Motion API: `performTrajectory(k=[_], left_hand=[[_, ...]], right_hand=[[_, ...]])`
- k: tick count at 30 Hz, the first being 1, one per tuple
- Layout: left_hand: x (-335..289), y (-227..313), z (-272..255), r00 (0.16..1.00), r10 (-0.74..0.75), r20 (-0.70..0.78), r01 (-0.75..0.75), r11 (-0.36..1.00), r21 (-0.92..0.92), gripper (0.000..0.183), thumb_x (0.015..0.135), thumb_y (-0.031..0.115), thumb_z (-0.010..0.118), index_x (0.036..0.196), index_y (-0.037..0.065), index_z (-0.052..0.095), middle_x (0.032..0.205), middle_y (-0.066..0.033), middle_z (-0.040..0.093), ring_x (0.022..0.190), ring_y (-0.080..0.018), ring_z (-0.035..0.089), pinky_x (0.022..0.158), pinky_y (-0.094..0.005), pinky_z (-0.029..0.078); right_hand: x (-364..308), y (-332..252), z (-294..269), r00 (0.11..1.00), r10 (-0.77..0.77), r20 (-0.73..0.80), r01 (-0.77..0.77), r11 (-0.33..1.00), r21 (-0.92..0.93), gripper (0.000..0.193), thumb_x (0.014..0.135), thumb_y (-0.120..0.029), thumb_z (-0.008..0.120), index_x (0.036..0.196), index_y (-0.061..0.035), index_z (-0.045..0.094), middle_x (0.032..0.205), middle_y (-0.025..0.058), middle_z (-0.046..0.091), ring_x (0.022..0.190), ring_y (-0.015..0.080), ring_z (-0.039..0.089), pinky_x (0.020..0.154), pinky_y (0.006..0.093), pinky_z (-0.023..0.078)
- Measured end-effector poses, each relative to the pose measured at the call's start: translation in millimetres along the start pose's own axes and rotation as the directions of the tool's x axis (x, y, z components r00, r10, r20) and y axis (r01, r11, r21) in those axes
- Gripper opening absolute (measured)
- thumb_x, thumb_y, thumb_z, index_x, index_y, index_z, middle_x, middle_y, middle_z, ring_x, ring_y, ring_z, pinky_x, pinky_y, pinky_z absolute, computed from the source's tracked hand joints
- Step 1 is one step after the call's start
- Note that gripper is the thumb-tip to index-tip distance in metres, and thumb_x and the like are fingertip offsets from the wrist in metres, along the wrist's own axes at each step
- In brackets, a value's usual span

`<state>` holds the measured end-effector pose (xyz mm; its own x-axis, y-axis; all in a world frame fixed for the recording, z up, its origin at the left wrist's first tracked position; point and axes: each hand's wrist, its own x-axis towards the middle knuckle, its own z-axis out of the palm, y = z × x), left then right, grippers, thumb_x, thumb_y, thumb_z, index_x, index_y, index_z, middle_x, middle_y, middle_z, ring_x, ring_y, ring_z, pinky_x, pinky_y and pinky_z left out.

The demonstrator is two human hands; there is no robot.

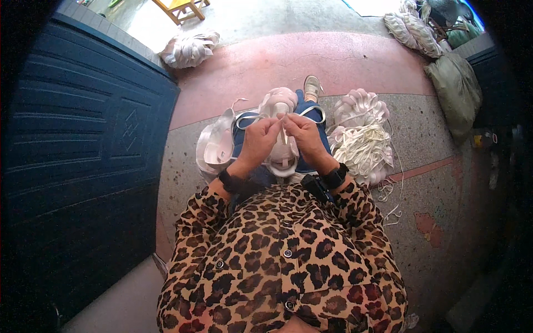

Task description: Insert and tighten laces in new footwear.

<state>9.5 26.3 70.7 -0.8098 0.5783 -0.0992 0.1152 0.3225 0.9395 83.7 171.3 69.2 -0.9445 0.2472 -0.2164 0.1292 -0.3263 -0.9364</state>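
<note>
My left hand [262, 139] and my right hand [306, 136] meet over my lap, with thumbs and fingertips pinched together. Between them they grip a thin white lace [315, 109], whose loops stick out to both sides of the hands. Under the hands, on my blue-trousered legs, rests a pale pinkish-white piece that looks like a shoe upper [283, 158]. Its middle is partly covered by my fingers. More such pale curved pieces [214, 145] hang or lie by my left leg. A tangled heap of white laces [363, 145] lies to the right of my right hand.
Behind the laces sits a bundle of pale pieces [361, 105]. A dark blue door [94, 133] stands on the left. Farther off are a white bundle [191, 49], a yellow wooden stool [180, 8], more bundles [413, 33] and a grey-green sack [455, 91].
</note>
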Motion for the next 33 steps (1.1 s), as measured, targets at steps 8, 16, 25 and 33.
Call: performTrajectory(k=[8, 16, 25, 33], left_hand=[[-0.3, 10.2, 0.4, 0.988, -0.110, 0.110, 0.118, 0.991, -0.068, 0.027, 0.102, 0.024, 0.060, 0.095, 0.000, 0.070, 0.073, 0.0008, 0.061, 0.065, -0.0059, 0.054, 0.059, -0.0221, 0.044], [63.1, -28.6, -8.3, 0.950, 0.148, 0.276, -0.218, 0.945, 0.244, 0.029, 0.098, 0.017, 0.057, 0.121, 0.001, 0.065, 0.104, -0.0166, 0.072, 0.096, -0.0287, 0.068, 0.086, -0.0378, 0.052], [108.8, -72.1, 9.4, 0.865, 0.036, 0.500, -0.286, 0.856, 0.432, 0.030, 0.090, 0.006, 0.054, 0.117, 0.003, 0.064, 0.106, -0.0243, 0.069, 0.103, -0.0413, 0.066, 0.089, -0.0459, 0.051], [106.2, -73.5, 5.9, 0.930, 0.083, 0.358, -0.243, 0.871, 0.428, 0.034, 0.089, 0.009, 0.057, 0.120, 0.003, 0.065, 0.107, -0.0235, 0.070, 0.100, -0.0370, 0.068, 0.089, -0.0430, 0.052]], right_hand=[[1.6, 7.8, -5.2, 0.998, -0.053, -0.038, 0.051, 0.998, -0.030, 0.031, 0.101, -0.025, 0.062, 0.098, 0.0040, 0.071, 0.088, 0.0014, 0.066, 0.081, 0.0077, 0.056, 0.072, 0.0254, 0.045], [4.6, -31.7, -24.6, 0.951, -0.287, -0.116, 0.289, 0.957, 0.001, 0.027, 0.105, -0.022, 0.055, 0.111, 0.0003, 0.068, 0.086, 0.0040, 0.067, 0.085, 0.0124, 0.065, 0.082, 0.0269, 0.052], [-84.0, -244.3, -108.4, 0.664, -0.742, -0.099, 0.718, 0.668, -0.194, 0.019, 0.102, -0.011, 0.050, 0.111, 0.0012, 0.062, 0.078, 0.0048, 0.062, 0.065, 0.0125, 0.059, 0.062, 0.0245, 0.049], [-129.7, -304.2, -350.1, 0.502, -0.693, -0.517, 0.513, 0.720, -0.467, 0.017, 0.102, -0.011, 0.051, 0.108, 0.0004, 0.062, 0.077, 0.0042, 0.060, 0.066, 0.0126, 0.057, 0.067, 0.0264, 0.049]])
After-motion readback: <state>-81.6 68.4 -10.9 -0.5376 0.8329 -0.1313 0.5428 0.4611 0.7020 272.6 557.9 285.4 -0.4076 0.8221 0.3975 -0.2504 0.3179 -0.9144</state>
